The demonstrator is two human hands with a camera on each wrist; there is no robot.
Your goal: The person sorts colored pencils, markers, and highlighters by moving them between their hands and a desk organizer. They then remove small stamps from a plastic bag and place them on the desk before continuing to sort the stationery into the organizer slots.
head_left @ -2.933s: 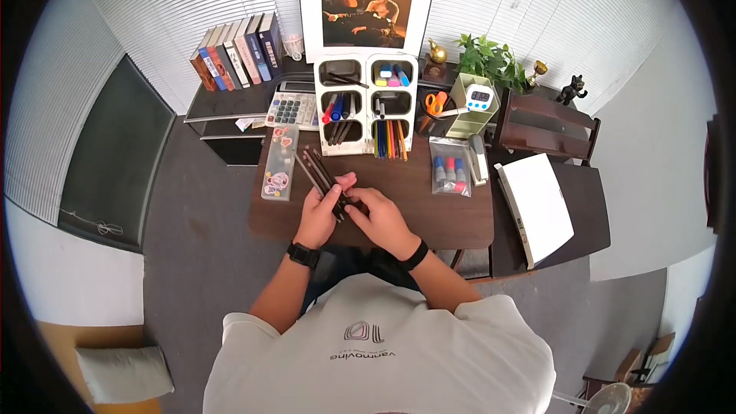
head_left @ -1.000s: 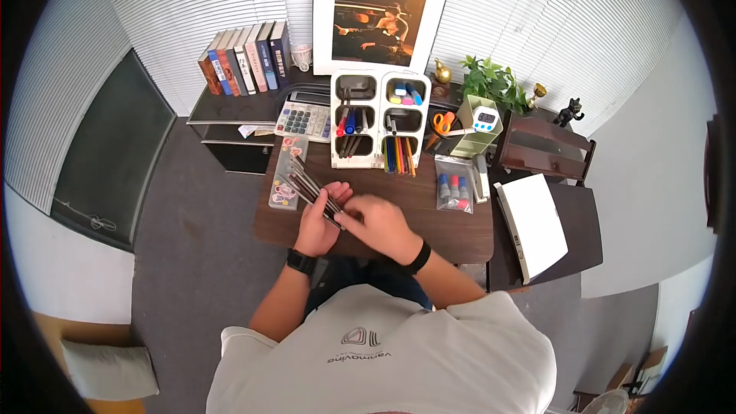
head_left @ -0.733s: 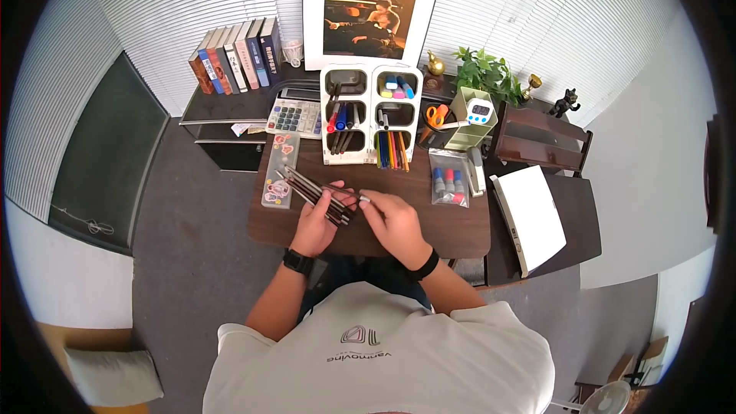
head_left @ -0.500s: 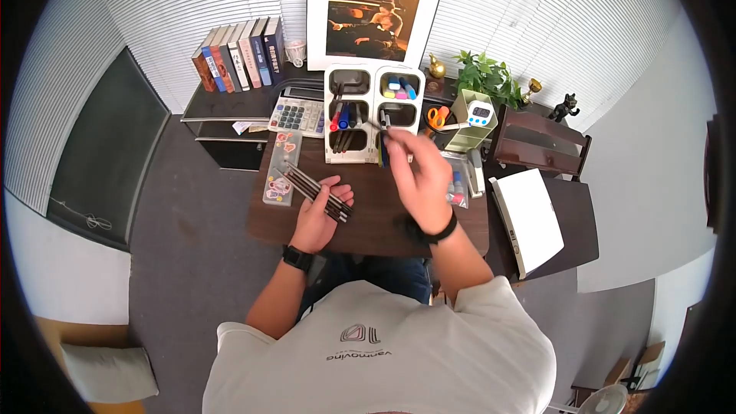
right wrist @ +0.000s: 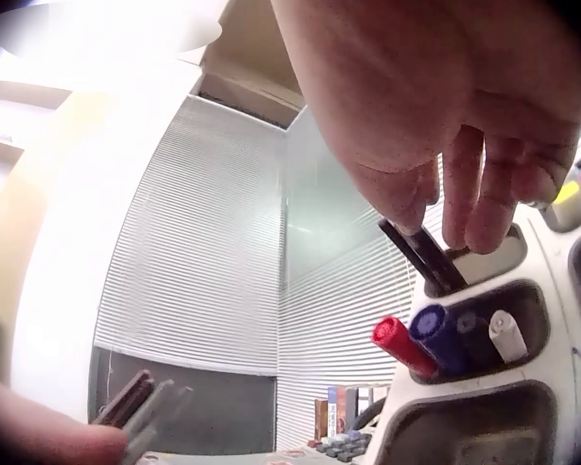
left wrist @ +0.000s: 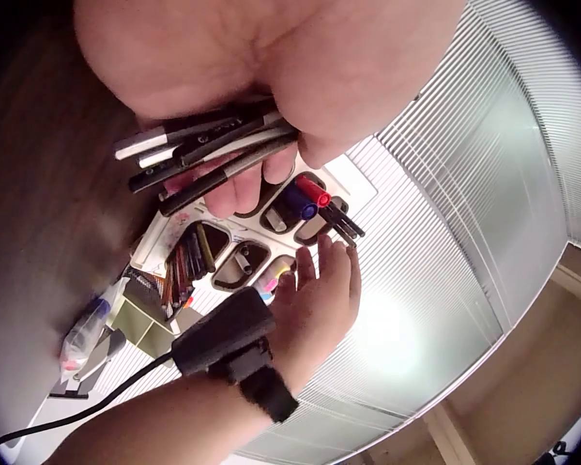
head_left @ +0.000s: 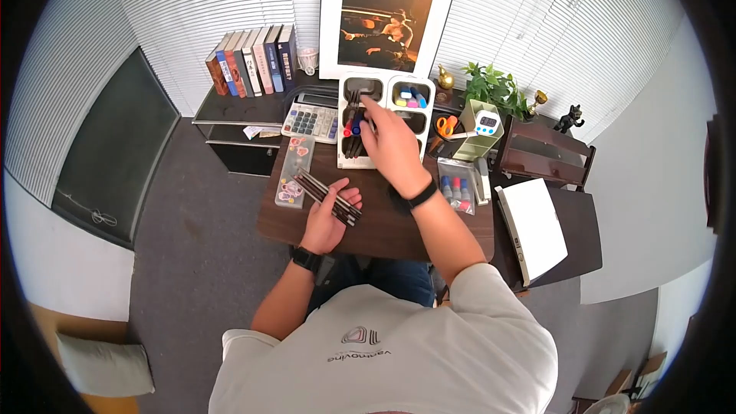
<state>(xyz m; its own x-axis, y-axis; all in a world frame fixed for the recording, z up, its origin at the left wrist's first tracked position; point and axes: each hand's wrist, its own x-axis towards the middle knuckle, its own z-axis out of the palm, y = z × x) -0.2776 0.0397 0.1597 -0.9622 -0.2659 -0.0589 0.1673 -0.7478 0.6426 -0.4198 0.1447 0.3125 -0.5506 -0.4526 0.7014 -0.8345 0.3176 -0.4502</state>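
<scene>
My left hand (head_left: 326, 222) grips a bundle of slim dark pens (left wrist: 228, 179) above the desk, their ends fanned out past the fingers. My right hand (head_left: 395, 146) reaches over the white organizer (head_left: 388, 86) at its upper left compartment. In the right wrist view, thumb and fingertips of the right hand (right wrist: 426, 107) pinch the top of a dark pen (right wrist: 426, 257) in that compartment, where dark pens lean together. One compartment over are a red marker (right wrist: 402, 344), a blue marker (right wrist: 434, 334) and a pale capped one (right wrist: 506, 334). The right forearm and hand hide the organizer's lower right part.
A clear sticker case (head_left: 296, 169) and a calculator (head_left: 313, 121) are left of the organizer. To its right stand a black cup with orange scissors (head_left: 445, 126), a green holder with a timer (head_left: 486, 121), a bag of markers (head_left: 457, 184) and a stapler (head_left: 482, 180).
The right hand has left the bundle, passed over the organizer's right side, and moved left to its upper left compartment. The left hand keeps hold of the pens in front of the desk. The camera view has shifted.
</scene>
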